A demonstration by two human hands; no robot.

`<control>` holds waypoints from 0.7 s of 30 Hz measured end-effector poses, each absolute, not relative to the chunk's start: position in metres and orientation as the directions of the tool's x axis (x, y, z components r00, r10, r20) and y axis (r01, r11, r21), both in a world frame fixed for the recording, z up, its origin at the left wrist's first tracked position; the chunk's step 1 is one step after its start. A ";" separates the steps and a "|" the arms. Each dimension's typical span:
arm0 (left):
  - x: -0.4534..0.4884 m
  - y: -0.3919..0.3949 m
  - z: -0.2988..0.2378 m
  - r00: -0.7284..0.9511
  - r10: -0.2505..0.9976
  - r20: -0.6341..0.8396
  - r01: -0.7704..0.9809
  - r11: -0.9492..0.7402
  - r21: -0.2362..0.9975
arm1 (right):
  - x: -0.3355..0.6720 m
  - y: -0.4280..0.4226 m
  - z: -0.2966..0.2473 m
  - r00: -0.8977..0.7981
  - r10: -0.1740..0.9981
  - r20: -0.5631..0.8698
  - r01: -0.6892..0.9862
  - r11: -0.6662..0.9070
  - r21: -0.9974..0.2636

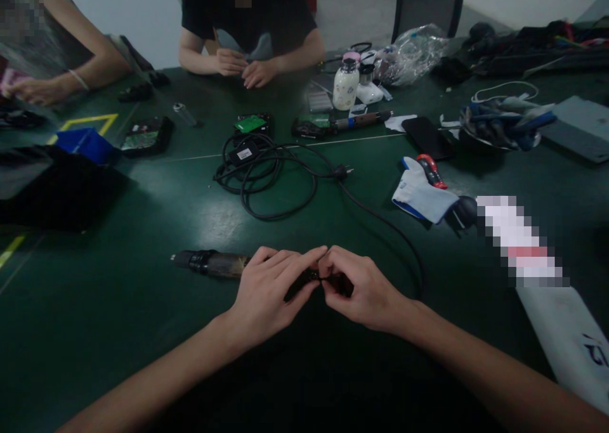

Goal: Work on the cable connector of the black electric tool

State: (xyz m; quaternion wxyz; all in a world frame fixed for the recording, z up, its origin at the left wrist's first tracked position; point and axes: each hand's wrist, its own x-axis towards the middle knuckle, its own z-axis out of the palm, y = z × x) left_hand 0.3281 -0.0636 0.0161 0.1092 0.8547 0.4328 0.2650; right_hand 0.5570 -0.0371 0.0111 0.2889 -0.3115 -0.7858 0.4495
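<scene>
A dark electric screwdriver [221, 264] lies across the table in front of me, its bit end pointing left. My left hand [271, 287] is closed around its rear part, with the fingers laid over the top. My right hand [364, 288] is closed in a pinch at the tool's right end, its fingertips meeting those of the left hand. What the right fingertips grip is hidden between them. A black power cord [280, 214] lies coiled beyond the hands, and one length curves down toward my right wrist.
Across the table a person's hands [247, 68] meet. Behind the cord lie a circuit board [250, 124] and a second electric screwdriver [364, 122]. To the right are a white glove [421, 192], a phone [428, 137] and a long white packet [564, 338]. A black box [52, 189] stands left.
</scene>
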 end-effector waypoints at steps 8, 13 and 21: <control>0.325 -0.066 0.018 0.541 0.759 0.362 0.642 -0.650 0.406 | 0.556 -0.038 0.009 -0.630 0.758 0.169 0.242 0.399 -0.885; 0.326 -0.066 0.016 0.525 0.770 0.363 0.662 -0.637 0.394 | 0.556 -0.038 0.010 -0.633 0.757 0.164 0.241 0.394 -0.887; 0.329 -0.066 0.013 0.479 0.801 0.359 0.699 -0.596 0.396 | 0.556 -0.038 0.013 -0.640 0.752 0.155 0.229 0.379 -0.896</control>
